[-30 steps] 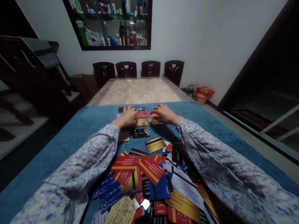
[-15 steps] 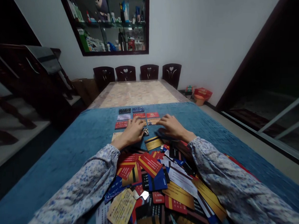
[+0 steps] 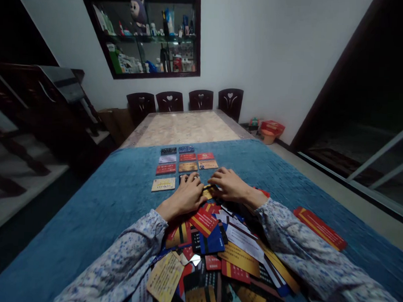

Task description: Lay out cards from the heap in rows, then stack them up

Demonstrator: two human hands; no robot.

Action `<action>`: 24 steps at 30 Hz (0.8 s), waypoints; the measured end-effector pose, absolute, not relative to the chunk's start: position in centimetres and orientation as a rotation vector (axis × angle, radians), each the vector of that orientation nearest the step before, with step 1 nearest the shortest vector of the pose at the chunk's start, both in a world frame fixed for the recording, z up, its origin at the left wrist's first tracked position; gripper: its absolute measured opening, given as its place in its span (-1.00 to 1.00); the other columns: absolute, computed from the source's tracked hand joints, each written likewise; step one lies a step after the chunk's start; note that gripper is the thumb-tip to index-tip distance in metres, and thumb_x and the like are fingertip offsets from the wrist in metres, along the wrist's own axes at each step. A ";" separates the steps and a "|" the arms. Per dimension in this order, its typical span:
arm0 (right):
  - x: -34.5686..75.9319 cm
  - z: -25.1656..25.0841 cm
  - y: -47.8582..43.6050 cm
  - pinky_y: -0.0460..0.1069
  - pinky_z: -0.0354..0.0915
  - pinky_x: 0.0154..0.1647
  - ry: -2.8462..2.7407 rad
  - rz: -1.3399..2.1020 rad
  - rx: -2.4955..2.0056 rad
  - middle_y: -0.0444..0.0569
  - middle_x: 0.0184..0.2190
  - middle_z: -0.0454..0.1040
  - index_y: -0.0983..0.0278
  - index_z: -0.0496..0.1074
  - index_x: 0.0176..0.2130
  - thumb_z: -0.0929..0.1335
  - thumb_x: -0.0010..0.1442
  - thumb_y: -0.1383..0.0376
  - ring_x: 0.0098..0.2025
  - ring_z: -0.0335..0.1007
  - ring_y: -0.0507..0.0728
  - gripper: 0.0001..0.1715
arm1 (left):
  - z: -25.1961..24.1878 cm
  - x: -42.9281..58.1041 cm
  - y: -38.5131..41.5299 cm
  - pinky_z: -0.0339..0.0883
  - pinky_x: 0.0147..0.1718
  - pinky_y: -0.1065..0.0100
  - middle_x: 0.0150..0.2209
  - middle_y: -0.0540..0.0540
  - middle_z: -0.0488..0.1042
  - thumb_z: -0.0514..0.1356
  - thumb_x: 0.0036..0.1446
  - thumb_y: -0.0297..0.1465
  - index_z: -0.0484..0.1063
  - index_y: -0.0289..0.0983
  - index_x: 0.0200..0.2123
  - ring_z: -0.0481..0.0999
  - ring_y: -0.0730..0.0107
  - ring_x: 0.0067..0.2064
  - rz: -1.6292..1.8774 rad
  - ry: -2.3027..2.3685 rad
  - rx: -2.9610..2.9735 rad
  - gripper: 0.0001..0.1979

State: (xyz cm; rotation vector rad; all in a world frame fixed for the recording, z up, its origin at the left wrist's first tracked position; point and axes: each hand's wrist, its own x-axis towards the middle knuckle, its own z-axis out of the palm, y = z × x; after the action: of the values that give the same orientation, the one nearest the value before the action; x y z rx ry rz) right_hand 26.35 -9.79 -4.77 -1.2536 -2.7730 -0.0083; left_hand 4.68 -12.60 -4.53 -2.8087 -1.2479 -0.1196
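My left hand (image 3: 187, 193) lies low over the table with its fingers apart and bent. Its fingertips rest over a black card (image 3: 182, 179), mostly covered by them. Beside its thumb is a gold card (image 3: 207, 193) with a dark stripe, partly hidden between both hands. My right hand (image 3: 231, 187) has curled fingers at the right part of that gold card; its thumb is hidden. Beyond the hands, cards lie in rows, among them a gold-brown card (image 3: 187, 167), an orange card (image 3: 207, 164) and a cream card (image 3: 163, 184).
A heap of overlapping cards (image 3: 213, 241) spreads between my forearms. Farther right lies a red card (image 3: 320, 228). A blue cloth (image 3: 118, 196) covers the near table, with a pale tabletop (image 3: 189, 123) beyond. Several dark chairs (image 3: 200, 100) stand at the far end.
Both hands have come nearer to me, my left also slightly right, and closed in around the gold card. The gold-brown card and cream card are uncovered. More of the red card at right shows.
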 end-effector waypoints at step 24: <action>27.2 -6.5 -8.6 0.08 0.25 -0.10 -2.832 -0.011 -0.777 0.13 -0.14 0.59 0.27 0.58 -0.07 0.29 0.40 0.19 -0.10 0.34 0.20 -0.68 | -4.3 4.6 -12.4 0.27 -0.02 0.11 -0.21 -0.24 0.55 0.14 0.37 -0.34 0.62 -0.34 -0.28 0.44 0.08 -0.02 -0.113 -1.156 -2.803 -0.71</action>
State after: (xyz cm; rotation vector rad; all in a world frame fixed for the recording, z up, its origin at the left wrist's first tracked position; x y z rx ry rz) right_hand 27.17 -8.56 -6.46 -0.7772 -2.8321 -0.0110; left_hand 4.64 -12.44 -4.29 -2.8034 -1.1558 -0.1127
